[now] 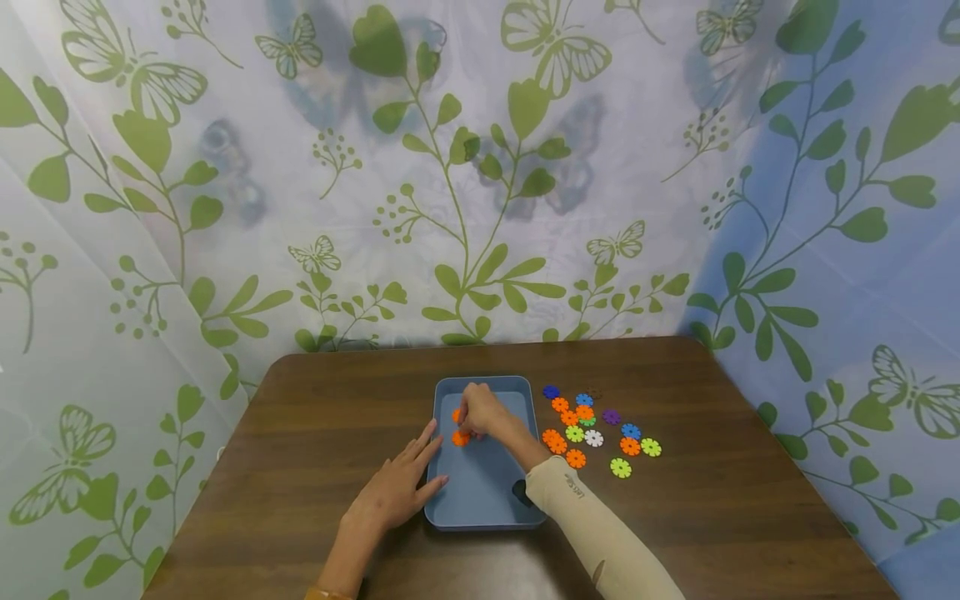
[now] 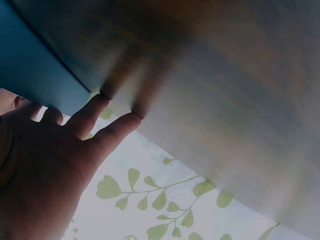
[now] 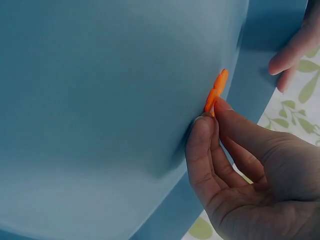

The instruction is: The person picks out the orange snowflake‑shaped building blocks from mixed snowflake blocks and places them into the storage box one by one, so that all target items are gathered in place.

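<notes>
My right hand (image 1: 483, 410) reaches into a grey-blue tray (image 1: 487, 500), near its left side. In the right wrist view, thumb and forefinger pinch an orange notched plastic disc (image 3: 216, 94), held on edge close to the tray floor. Another orange disc (image 1: 456, 414) shows beside the hand in the head view, partly covered by it. My left hand (image 1: 397, 487) lies spread along the tray's left rim with its fingers extended and holds nothing. From the left wrist, the left hand (image 2: 55, 150) is seen against the tray's outer wall (image 2: 45, 60).
Right of the tray, several notched discs lie loose on the brown table (image 1: 322, 417): orange (image 1: 576, 458), yellow-green (image 1: 621, 467), blue (image 1: 551, 392), white (image 1: 594, 438) and purple (image 1: 611, 416). A black object (image 1: 521, 492) shows by the right sleeve. Patterned curtains (image 1: 480, 208) stand behind.
</notes>
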`<state>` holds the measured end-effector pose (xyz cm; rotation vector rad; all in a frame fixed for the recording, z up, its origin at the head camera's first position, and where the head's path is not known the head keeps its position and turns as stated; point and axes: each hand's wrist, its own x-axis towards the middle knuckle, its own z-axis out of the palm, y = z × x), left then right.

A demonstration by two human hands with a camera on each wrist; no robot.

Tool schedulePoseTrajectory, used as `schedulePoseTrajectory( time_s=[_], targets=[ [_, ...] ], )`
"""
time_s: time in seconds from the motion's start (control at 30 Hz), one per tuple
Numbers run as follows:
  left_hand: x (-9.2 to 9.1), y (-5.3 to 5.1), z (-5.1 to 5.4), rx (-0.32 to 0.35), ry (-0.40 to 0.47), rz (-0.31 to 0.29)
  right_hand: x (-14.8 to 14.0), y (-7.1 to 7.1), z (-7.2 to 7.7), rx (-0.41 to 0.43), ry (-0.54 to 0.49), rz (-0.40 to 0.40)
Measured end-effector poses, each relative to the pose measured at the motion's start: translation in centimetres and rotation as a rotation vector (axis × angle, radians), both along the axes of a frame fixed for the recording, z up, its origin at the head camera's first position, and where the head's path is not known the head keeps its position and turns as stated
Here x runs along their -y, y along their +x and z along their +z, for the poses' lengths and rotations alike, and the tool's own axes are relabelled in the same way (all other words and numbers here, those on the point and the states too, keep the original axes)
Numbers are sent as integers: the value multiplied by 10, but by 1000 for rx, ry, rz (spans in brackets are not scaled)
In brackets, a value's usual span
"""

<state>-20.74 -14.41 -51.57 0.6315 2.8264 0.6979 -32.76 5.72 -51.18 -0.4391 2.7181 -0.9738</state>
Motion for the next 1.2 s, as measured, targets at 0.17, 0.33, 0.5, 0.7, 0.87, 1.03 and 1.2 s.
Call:
schedulePoseTrajectory(
  time_s=[0.17, 0.33, 0.5, 0.7, 0.87, 1.03, 1.2],
  targets=[
    [1, 0, 1, -10, 3, -3, 2, 0, 1, -5, 10, -10],
    [1, 0, 0, -6, 8, -2, 1, 2, 3, -19, 19, -13],
    [1, -1, -1, -6, 10, -5, 2, 4, 6, -5, 37, -23],
    [2, -2, -1, 0, 12, -1, 3, -13, -12, 10, 101, 17],
    [2, -2, -1, -1, 14, -7, 4, -47, -60, -19, 167, 38],
    [2, -2, -1, -1, 16, -9, 6, -51, -67, -45, 216, 11],
    [3, -3, -2, -4, 13, -10, 5, -48, -60, -50, 187, 22]
  ],
)
